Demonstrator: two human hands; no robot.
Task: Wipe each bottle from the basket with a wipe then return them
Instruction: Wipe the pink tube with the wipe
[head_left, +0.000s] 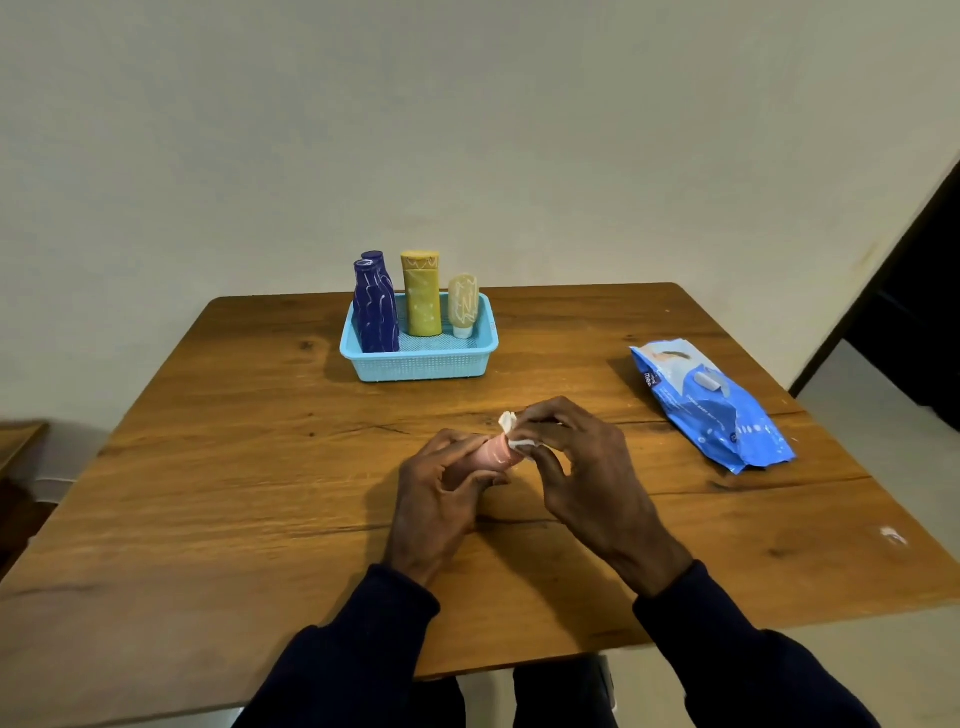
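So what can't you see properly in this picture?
All in the head view:
- the pink bottle: mostly covered by the left hand, the right hand and the white wipe; both its ends are hidden.
- the back purple bottle: only its top shows behind the front purple bottle.
- the blue wipes pack: most of its print is too small and blurred to read.
- the wooden thing: cut off by the left edge.

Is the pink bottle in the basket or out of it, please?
Out: the left hand grips the pink bottle over the table, apart from the basket.
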